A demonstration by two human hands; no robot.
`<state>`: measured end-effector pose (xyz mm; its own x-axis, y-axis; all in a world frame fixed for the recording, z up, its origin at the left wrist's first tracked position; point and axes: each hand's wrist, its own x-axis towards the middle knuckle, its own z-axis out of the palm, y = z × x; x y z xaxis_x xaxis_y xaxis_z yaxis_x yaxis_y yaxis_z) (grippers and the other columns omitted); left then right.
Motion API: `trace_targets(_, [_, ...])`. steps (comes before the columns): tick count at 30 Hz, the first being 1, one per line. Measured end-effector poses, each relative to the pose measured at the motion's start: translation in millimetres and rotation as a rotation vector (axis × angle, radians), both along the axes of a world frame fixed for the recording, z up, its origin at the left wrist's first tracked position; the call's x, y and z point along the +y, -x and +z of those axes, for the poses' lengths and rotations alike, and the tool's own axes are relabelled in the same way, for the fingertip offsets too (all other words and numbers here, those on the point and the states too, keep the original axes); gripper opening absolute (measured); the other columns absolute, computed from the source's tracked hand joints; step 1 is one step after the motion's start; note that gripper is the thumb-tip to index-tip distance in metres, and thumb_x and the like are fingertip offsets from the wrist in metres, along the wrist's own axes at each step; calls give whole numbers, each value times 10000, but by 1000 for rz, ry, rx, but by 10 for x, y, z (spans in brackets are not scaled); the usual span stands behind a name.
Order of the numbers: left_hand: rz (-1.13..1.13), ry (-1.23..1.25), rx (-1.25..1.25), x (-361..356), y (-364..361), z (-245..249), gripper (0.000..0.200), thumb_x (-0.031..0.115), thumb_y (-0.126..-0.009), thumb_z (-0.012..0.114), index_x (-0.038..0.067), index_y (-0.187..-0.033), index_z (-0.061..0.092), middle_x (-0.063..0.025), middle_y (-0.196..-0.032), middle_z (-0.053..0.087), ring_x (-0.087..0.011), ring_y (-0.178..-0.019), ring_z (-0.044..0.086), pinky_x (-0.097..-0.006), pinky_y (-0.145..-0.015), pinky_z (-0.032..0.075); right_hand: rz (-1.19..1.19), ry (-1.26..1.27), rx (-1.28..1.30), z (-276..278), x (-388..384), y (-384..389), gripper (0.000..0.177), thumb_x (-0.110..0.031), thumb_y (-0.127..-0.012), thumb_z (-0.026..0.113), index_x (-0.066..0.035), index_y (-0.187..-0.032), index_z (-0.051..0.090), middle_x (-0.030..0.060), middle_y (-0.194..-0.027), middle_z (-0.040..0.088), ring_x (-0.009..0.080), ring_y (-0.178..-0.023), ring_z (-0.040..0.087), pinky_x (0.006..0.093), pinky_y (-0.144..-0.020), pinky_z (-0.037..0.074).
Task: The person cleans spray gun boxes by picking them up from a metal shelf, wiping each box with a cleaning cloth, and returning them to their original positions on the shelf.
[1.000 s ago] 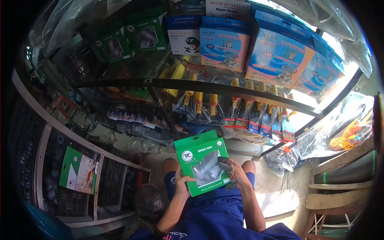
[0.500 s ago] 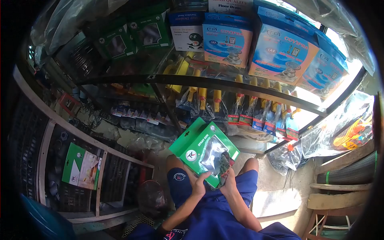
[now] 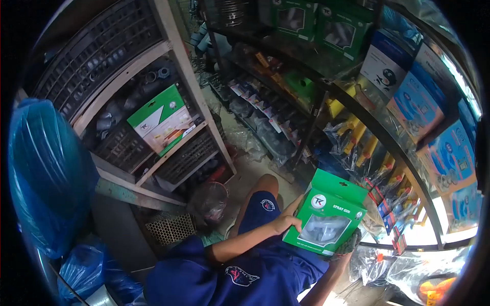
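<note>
A green spray gun box (image 3: 326, 211) with a clear window is held over my lap, tilted, its hanging tab at the top. My left hand (image 3: 287, 222) grips its left edge, with the thumb on the front. At the lower right corner, my right hand (image 3: 343, 255) supports the box and also holds a dark patterned cloth (image 3: 349, 241) against it. The fingers behind the box are hidden.
A wooden rack (image 3: 186, 61) with dark crates and another green box (image 3: 162, 122) stands at the left. Blue plastic bags (image 3: 48, 173) hang at the far left. A metal shelf (image 3: 403, 153) at the right carries blue boxes (image 3: 416, 104) and yellow-handled tools.
The view has turned to the left, so the rack fills more of it. The box is now more upright, and the cloth has moved off its window to the lower right corner.
</note>
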<state>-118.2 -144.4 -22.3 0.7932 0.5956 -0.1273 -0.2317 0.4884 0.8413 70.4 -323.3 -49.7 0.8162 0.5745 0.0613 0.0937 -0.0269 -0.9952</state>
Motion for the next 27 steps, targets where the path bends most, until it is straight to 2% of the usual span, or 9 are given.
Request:
trace_targets(2, [-46, -32, 4, 120, -14, -17, 1163, 28, -499, 607, 53, -1600, 232, -111, -1391, 493, -202, -1249, 482, -234, -830, 504, -131, -56, 227, 80, 112, 47, 423, -192, -998, 522, -10, -1378, 485, 140, -1262, 572, 274, -1114, 577, 388, -945, 488])
trace_targets(4, [-120, -73, 23, 246, 34, 10, 1153, 33, -496, 600, 52, -1596, 254, -118, -1387, 507, -200, -1249, 484, -237, -822, 507, -169, -107, 312, 72, 198, 34, 414, -187, -1001, 520, -11, -1375, 488, 135, -1254, 578, 267, -1107, 585, 383, -933, 495])
trace_targets(8, [-342, 205, -55, 190, 104, 20, 1160, 29, -468, 597, 50, -1586, 286, -104, -1362, 557, -202, -1259, 510, -259, -952, 453, -155, -188, 399, 62, 321, -49, 398, -177, -1006, 515, -12, -1368, 494, 126, -1238, 590, 255, -1092, 600, 373, -911, 508])
trace_targets(13, [-205, 218, -29, 0, 71, -214, 897, 33, -507, 582, 12, -1399, 499, -114, -1275, 616, -239, -1213, 564, -273, -955, 469, -45, -319, 576, 7, 290, -302, 378, -165, -1013, 509, -15, -1360, 501, 115, -1218, 605, 239, -1073, 618, 360, -883, 525])
trace_targets(16, [-37, 263, -121, -6, 15, -281, 840, -9, -581, 564, 12, -1417, 490, -107, -1231, 617, -184, -1074, 618, -265, -820, 539, 54, -286, 654, -112, 120, -272, 366, -157, -1017, 505, -16, -1355, 505, 109, -1206, 614, 229, -1062, 630, 353, -866, 535])
trace_targets(18, [53, 329, -67, 69, 32, -530, 743, -30, -631, 551, 22, -1371, 512, -98, -1187, 619, -218, -1073, 626, -314, -879, 540, 123, -176, 689, -192, -12, -163, 359, -153, -1020, 502, -17, -1352, 508, 104, -1198, 620, 223, -1054, 637, 348, -855, 542])
trace_targets(20, [163, 376, -59, 133, 43, -313, 736, -31, -634, 553, 36, -1366, 514, -97, -1190, 612, -233, -1096, 617, -320, -884, 540, 180, -96, 722, -275, -91, -38, 351, -148, -1022, 500, -18, -1348, 511, 100, -1190, 626, 217, -1047, 644, 343, -844, 549])
trace_targets(23, [347, 284, -28, 200, 20, -55, 778, 23, -570, 550, -14, -1347, 529, -109, -1221, 633, -268, -1201, 574, -316, -1039, 452, 186, -105, 748, -395, -105, 146, 340, -140, -1026, 496, -19, -1343, 515, 93, -1178, 635, 207, -1035, 656, 335, -827, 559])
trace_targets(27, [290, -59, 76, 463, 429, -91, 1002, 100, -422, 586, -8, -1413, 486, -114, -1334, 587, -275, -1263, 535, -291, -1087, 405, 165, -110, 758, -200, 201, 281, 242, -112, -1024, 508, -19, -1236, 578, 81, -1063, 652, 184, -907, 663, 316, -707, 561])
